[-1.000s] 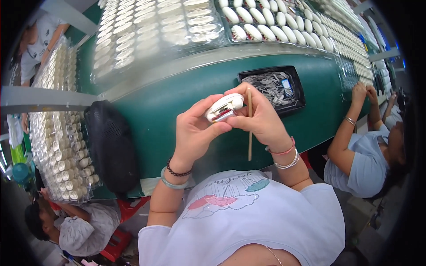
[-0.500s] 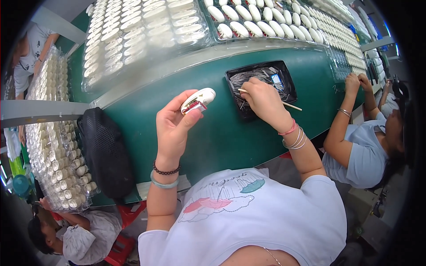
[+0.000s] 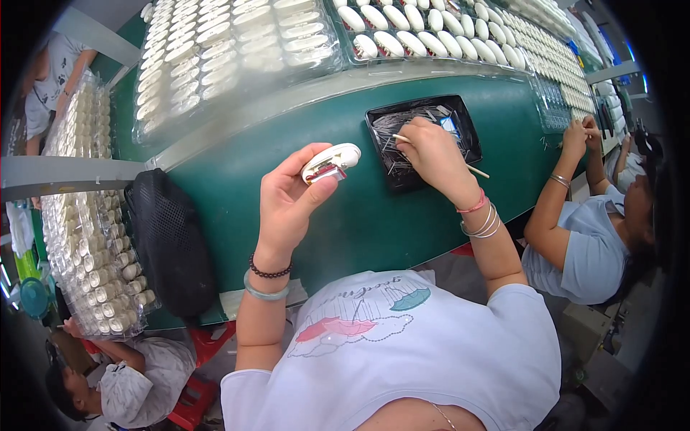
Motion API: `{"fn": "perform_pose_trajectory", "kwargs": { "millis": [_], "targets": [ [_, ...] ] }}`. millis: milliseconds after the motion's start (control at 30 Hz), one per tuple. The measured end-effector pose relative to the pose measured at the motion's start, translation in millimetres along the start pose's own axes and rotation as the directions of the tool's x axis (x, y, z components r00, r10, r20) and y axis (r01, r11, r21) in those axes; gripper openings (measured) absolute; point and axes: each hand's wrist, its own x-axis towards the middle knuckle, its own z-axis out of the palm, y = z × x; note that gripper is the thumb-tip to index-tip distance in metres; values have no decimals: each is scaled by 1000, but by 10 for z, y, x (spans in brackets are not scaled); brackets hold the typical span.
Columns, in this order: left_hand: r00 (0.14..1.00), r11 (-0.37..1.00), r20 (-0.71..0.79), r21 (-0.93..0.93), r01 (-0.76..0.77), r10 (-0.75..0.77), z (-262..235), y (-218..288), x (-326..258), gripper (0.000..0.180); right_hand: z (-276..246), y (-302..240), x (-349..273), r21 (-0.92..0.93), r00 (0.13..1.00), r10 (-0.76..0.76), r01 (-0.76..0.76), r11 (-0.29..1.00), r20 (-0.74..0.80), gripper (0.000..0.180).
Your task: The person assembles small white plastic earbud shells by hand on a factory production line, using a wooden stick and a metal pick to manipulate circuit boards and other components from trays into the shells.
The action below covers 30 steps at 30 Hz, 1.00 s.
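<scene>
My left hand [image 3: 287, 201] holds a small white oval plastic part [image 3: 332, 162] with a reddish metal insert, raised above the green bench [image 3: 359, 223]. My right hand [image 3: 431, 154] rests in a black tray [image 3: 460, 118] filled with thin silvery pins. A thin wooden stick [image 3: 477, 171] is pinched in its fingers and pokes out past the wrist. The two hands are apart, the part to the left of the tray.
Clear trays of white oval parts [image 3: 230, 50] cover the back of the bench. A black mesh bag [image 3: 169, 244] lies at the left, beside stacked trays [image 3: 93, 266]. A co-worker in blue [image 3: 589, 244] works at the right; another person [image 3: 122, 381] sits lower left.
My hands have come apart. The right hand left the white part and went right into the black pin tray with the stick. The left hand still holds the part, slightly lower.
</scene>
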Motion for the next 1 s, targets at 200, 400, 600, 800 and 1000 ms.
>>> {"fn": "perform_pose_trajectory", "kwargs": {
  "millis": [200,400,600,800,1000],
  "targets": [
    [999,1000,43,-15,-11,12,29,8,-9,40,-259,-33,-37,212,996,37,-20,977,-76,8],
    [997,1000,79,-4,-24,25,42,8,1,44,-380,-97,-64,324,979,188,-154,934,-77,11],
    [989,992,111,69,-107,99,97,-6,-41,48,-635,-704,-192,910,946,290,10,414,-142,8],
    [982,982,125,106,-156,142,141,11,-69,51,-421,-972,-179,833,935,196,153,532,-296,7],
    [983,987,129,74,-142,132,143,56,-74,52,-339,-1017,-169,758,919,159,189,624,-360,7]
  ]
}}
